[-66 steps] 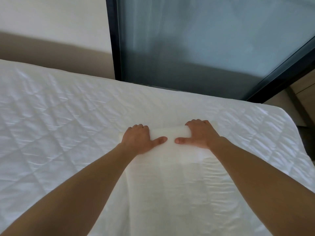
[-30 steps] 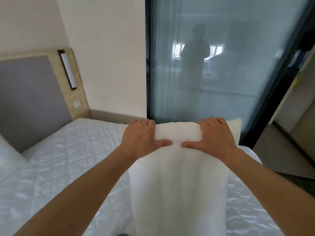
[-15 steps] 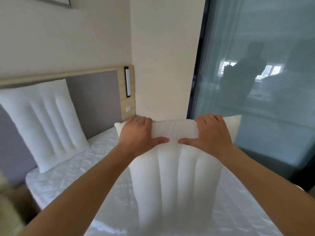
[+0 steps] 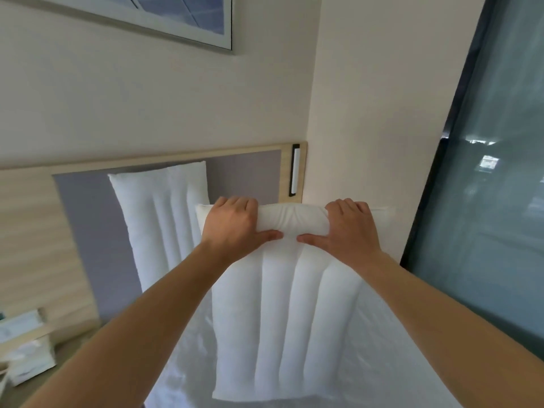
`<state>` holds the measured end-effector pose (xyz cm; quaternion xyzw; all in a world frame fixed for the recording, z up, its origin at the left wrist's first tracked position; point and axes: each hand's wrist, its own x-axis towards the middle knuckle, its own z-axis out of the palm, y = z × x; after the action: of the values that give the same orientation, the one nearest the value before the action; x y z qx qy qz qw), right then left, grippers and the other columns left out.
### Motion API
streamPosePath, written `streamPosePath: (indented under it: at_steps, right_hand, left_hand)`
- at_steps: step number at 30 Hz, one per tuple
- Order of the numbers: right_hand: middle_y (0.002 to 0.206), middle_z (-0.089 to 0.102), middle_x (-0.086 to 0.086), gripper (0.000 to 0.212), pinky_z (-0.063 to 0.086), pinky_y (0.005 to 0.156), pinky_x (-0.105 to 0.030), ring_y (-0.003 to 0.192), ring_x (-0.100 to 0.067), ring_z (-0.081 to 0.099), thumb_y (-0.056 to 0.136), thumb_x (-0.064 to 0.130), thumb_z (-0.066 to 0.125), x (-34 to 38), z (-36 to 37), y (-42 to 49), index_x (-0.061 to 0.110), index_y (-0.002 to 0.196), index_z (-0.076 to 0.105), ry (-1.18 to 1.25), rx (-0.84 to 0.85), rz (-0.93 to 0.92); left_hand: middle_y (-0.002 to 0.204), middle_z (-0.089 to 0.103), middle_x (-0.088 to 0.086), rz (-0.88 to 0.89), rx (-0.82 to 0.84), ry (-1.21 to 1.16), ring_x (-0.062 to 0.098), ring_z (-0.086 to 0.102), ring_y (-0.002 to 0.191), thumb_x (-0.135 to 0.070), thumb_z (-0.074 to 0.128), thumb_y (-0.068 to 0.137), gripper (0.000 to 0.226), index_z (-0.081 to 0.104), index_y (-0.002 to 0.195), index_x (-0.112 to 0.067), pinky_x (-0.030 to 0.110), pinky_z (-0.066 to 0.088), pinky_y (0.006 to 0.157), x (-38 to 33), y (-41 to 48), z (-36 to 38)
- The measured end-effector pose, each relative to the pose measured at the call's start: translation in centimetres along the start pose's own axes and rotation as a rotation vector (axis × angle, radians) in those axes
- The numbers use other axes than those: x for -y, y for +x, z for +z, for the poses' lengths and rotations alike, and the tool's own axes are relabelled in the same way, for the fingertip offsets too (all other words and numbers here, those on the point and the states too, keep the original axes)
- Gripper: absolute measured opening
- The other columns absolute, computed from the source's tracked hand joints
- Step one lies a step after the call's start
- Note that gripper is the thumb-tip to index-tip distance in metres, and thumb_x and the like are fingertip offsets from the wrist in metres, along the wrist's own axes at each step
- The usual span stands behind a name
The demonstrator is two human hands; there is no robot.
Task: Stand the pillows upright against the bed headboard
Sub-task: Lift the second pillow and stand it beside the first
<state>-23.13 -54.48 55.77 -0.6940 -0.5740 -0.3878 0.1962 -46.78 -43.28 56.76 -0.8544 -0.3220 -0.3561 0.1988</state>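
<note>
I hold a white ribbed pillow upright in the air by its top edge. My left hand grips the top left part and my right hand the top right part, thumbs toward me. Behind it, a second white pillow stands upright against the grey padded headboard with its wooden frame. The held pillow hangs over the white quilted bed, in front of the headboard's right half, and hides the headboard's lower part.
A cream wall corner and a dark-framed glass door rise on the right. A slim wall lamp sits on the headboard frame. At lower left a bedside shelf holds a tissue box. A framed picture hangs above.
I lifted the pillow off the bed and turned left with it toward the headboard. The standing pillow and headboard have come nearer and more central in view.
</note>
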Motion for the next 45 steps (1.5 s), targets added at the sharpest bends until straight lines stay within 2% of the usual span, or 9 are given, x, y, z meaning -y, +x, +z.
streamPosePath:
  at_steps: [5,12,20,26,28,33,38,42,45]
  right_hand:
    - [0.078,0.063,-0.002,0.089,0.041,0.074,-0.040,0.075,-0.026,0.059,0.068,0.095,0.045,3.9,10.2,7.2,0.010,0.087,0.061,0.013,0.000,-0.006]
    - [0.079,0.064,-0.003,0.090,0.042,0.077,-0.041,0.076,-0.028,0.060,0.068,0.094,0.045,5.1,23.8,17.2,0.008,0.088,0.062,-0.018,0.028,0.051]
    - [0.082,0.066,-0.009,0.089,0.043,0.080,-0.042,0.077,-0.030,0.060,0.072,0.092,0.047,5.0,32.4,26.5,0.006,0.089,0.063,-0.064,-0.025,0.051]
    - [0.082,0.066,-0.011,0.086,0.045,0.079,-0.042,0.076,-0.031,0.061,0.074,0.089,0.050,3.6,35.0,31.7,0.005,0.089,0.062,-0.108,-0.058,0.029]
    - [0.081,0.065,-0.011,0.087,0.044,0.078,-0.042,0.077,-0.031,0.061,0.075,0.089,0.049,2.6,35.7,33.4,0.004,0.089,0.061,-0.119,-0.066,-0.002]
    - [0.080,0.061,-0.010,0.088,0.042,0.079,-0.042,0.077,-0.031,0.059,0.070,0.090,0.053,-0.2,38.2,37.4,0.005,0.089,0.059,-0.077,-0.066,-0.087]
    - [0.081,0.057,-0.003,0.087,0.037,0.081,-0.037,0.079,-0.030,0.056,0.064,0.094,0.051,-2.7,43.5,41.7,0.011,0.087,0.055,0.070,-0.016,-0.184]
    - [0.084,0.054,0.003,0.087,0.040,0.080,-0.038,0.081,-0.026,0.054,0.060,0.094,0.054,-4.7,49.2,44.7,0.012,0.090,0.057,0.187,0.046,-0.202]
    - [0.083,0.050,0.006,0.087,0.034,0.076,-0.034,0.077,-0.019,0.046,0.057,0.094,0.054,-5.9,53.5,46.8,0.013,0.089,0.058,0.259,0.075,-0.211]
  left_hand:
    - [0.075,0.065,0.006,0.009,-0.009,0.005,0.024,0.056,0.064,-0.081,0.063,0.072,0.071,0.061,0.084,-0.010,0.034,0.041,0.067,9.4,4.2,8.0]
    - [0.077,0.066,0.002,0.044,0.003,-0.054,0.019,0.055,0.066,-0.085,0.059,0.073,0.072,0.063,0.088,-0.015,0.033,0.044,0.070,19.5,13.6,21.1]
    - [0.075,0.063,0.002,0.067,-0.105,-0.118,0.015,0.039,0.066,-0.080,0.062,0.076,0.069,0.063,0.088,-0.012,0.032,0.034,0.070,26.3,21.6,29.7]
    - [0.073,0.059,0.002,0.056,-0.155,-0.107,0.018,0.041,0.064,-0.080,0.060,0.078,0.068,0.060,0.085,-0.012,0.034,0.036,0.069,28.0,25.9,32.2]
    - [0.073,0.060,0.002,0.041,-0.161,-0.092,0.020,0.047,0.064,-0.080,0.059,0.079,0.068,0.060,0.085,-0.012,0.035,0.038,0.069,28.1,27.2,32.8]
    - [0.069,0.058,0.004,-0.008,-0.184,-0.073,0.026,0.053,0.063,-0.078,0.063,0.078,0.068,0.056,0.080,-0.010,0.038,0.040,0.067,27.8,29.5,35.0]
    - [0.062,0.055,0.004,-0.117,-0.212,-0.023,0.027,0.052,0.059,-0.073,0.071,0.074,0.065,0.052,0.072,-0.011,0.037,0.038,0.064,27.3,31.2,38.7]
    - [0.060,0.055,0.003,-0.176,-0.182,0.037,0.025,0.050,0.056,-0.074,0.072,0.072,0.065,0.044,0.069,-0.015,0.035,0.035,0.063,27.5,33.9,43.0]
    - [0.062,0.057,0.002,-0.203,-0.141,0.080,0.024,0.052,0.058,-0.076,0.070,0.072,0.065,0.050,0.071,-0.014,0.035,0.037,0.063,27.8,35.9,46.3]
